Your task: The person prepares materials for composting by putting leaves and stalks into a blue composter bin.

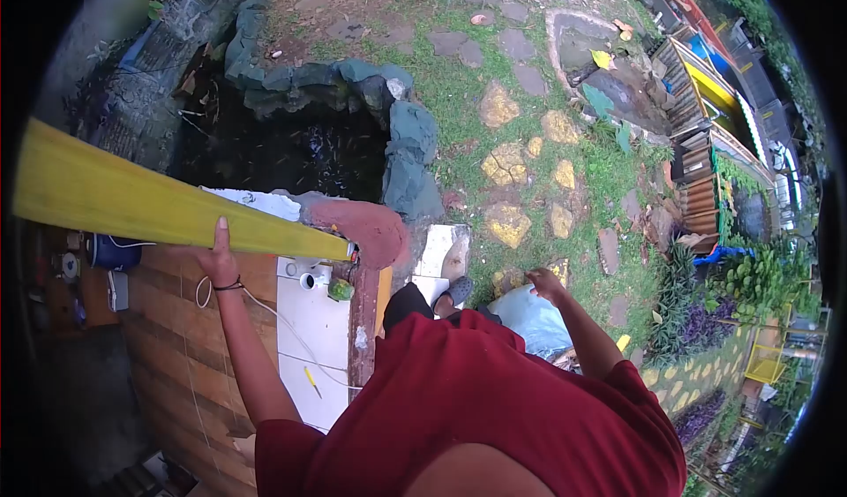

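Observation:
My left hand (214, 259) is at the lower edge of a wide yellow post (176, 214), gripping it with one digit laid up across its face; the other fingers are partly hidden. A dark band circles that wrist. My right hand (549, 285) hangs in the air with its fingers loosely apart and nothing in them. Below it lies a bulging pale blue sack (531, 319). Near the post's foot, a white tiled ledge (304, 338) carries a white cup-like piece (311, 281), a green item (340, 289) and a small yellow-handled tool (312, 380).
A dark pond (300, 153) with small fish is bordered by blue-green rocks (410, 139). Yellow stepping stones (507, 223) cross the grass at right. A white cable (282, 320) runs over the wooden floor (176, 320) and ledge. My sandalled foot (453, 296) stands beside the sack.

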Motion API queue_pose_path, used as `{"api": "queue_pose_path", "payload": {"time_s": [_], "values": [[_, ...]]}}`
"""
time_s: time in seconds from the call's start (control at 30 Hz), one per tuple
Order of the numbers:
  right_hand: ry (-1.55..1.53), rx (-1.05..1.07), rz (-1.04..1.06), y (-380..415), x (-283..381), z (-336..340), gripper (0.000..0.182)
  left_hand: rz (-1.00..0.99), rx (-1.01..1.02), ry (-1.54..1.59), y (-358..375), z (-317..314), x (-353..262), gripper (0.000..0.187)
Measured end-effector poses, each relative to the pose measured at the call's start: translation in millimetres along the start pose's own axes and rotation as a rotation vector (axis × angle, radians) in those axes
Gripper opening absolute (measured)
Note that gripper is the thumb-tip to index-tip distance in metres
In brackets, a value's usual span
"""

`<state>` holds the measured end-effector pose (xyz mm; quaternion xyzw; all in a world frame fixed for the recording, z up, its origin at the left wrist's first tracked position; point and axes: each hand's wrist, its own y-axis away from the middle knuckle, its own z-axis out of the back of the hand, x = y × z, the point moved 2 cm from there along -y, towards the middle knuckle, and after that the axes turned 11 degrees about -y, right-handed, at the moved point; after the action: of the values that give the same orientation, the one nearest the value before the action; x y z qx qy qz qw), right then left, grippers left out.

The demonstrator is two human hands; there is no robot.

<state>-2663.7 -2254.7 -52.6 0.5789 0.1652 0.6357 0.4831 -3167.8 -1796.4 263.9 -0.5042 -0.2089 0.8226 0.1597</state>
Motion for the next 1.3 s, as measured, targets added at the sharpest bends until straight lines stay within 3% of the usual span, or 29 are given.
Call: {"api": "queue_pose_path", "payload": {"time_s": [0.07,0.17,0.2,0.23,0.3,0.33,0.37,0.4,0.43,0.47,0.5,0.53,0.57,0.6,0.63,0.67,0.7,0.77,0.83,0.9,0.97,1.03,1.1,1.13,1.23,1.27,1.3], "values": [[0.139,-0.182,0.18,-48.8,32.0,20.7,0.051,0.0,-0.017,0.017,2.0,-1.0,-1.7,0.077],[0.017,-0.129,0.257,-29.9,128.5,25.9,0.052,0.139,0.006,0.0,19.3,-0.2,-17.6,0.072],[0.044,-0.081,0.307,-22.3,157.9,24.5,0.052,0.196,-0.091,0.031,31.1,-1.7,-24.1,0.07],[0.068,-0.034,0.366,-23.4,178.3,24.6,0.052,0.244,-0.195,0.062,40.4,-1.2,-29.4,0.068],[0.117,-0.048,0.498,-41.2,185.4,32.9,0.053,0.33,-0.132,-0.087,96.5,-1.1,-2.9,0.067],[0.112,-0.057,0.517,-44.8,190.8,37.8,0.053,0.509,-0.104,-0.017,135.9,-4.8,21.5,0.069],[-0.037,-0.014,0.443,-46.3,194.4,40.3,0.052,0.825,-0.136,0.033,203.6,3.6,85.4,0.069],[-0.084,-0.004,0.404,-56.3,187.6,44.8,0.05,1.064,-0.119,0.039,267.9,-4.4,111.0,0.065],[-0.14,0.003,0.331,-70.8,170.7,49.5,0.05,1.396,-0.003,-0.04,311.3,-28.7,116.9,0.059],[-0.201,0.006,0.259,-85.6,152.4,54.5,0.05,0.977,0.689,-0.397,399.3,-29.9,218.9,0.053],[-0.181,-0.014,0.162,-97.9,126.4,60.8,0.049,0.981,0.68,-0.404,419.5,-62.4,198.3,0.053],[-0.162,-0.038,0.073,-112.4,100.9,68.7,0.049,0.89,1.035,-0.299,401.5,-93.8,165.0,0.048],[0.235,-0.08,0.087,-117.4,79.2,83.0,0.047,0.779,1.386,-0.171,350.7,-125.3,137.1,0.042],[0.078,-0.1,-0.075,-140.9,21.3,92.6,0.057,0.86,1.236,-0.076,337.3,-161.5,159.4,0.041],[0.501,0.081,0.133,-169.3,-39.3,111.1,0.054,0.948,1.084,0.007,334.2,-184.2,180.8,0.04],[0.373,0.061,-0.095,-142.4,-14.5,123.8,0.053,1.1,0.93,0.039,285.1,-208.8,151.6,0.041],[0.385,0.056,-0.121,-124.2,19.5,131.3,0.052,1.229,0.77,0.074,222.1,-244.8,128.8,0.042],[0.192,-0.062,-0.18,-149.5,4.5,151.2,0.053,1.141,0.765,0.109,152.8,-307.6,153.8,0.043],[0.124,-0.146,-0.218,-168.4,36.8,166.8,0.052,0.945,0.779,0.08,87.1,-379.7,161.1,0.04],[0.06,-0.209,-0.256,-188.3,48.0,164.8,0.05,0.427,0.924,-0.276,10.0,-443.3,135.2,0.036],[0.09,-0.196,0.009,-240.3,53.9,161.5,0.047,0.317,1.025,-0.423,-53.0,-503.7,88.7,0.033],[-0.208,-0.052,-0.064,-225.4,149.8,148.4,0.047,0.188,1.099,-0.566,-94.8,-571.6,78.0,0.031],[0.093,-0.055,0.13,-256.7,174.2,149.9,0.043,0.075,1.207,-0.431,-112.7,-644.4,92.9,0.032],[0.179,-0.066,0.127,-269.9,187.6,154.1,0.043,0.056,1.211,-0.429,-121.1,-676.7,96.4,0.032],[-0.038,-0.077,0.073,-362.5,154.1,192.0,0.047,0.307,1.114,-0.276,-115.9,-761.9,104.9,0.035],[-0.067,-0.087,-0.07,-353.8,210.0,222.7,0.048,0.443,1.038,-0.189,-102.1,-782.4,116.1,0.036],[-0.057,-0.1,-0.063,-369.3,205.0,253.9,0.048,0.576,0.945,-0.093,-89.7,-797.8,121.2,0.037]]}}
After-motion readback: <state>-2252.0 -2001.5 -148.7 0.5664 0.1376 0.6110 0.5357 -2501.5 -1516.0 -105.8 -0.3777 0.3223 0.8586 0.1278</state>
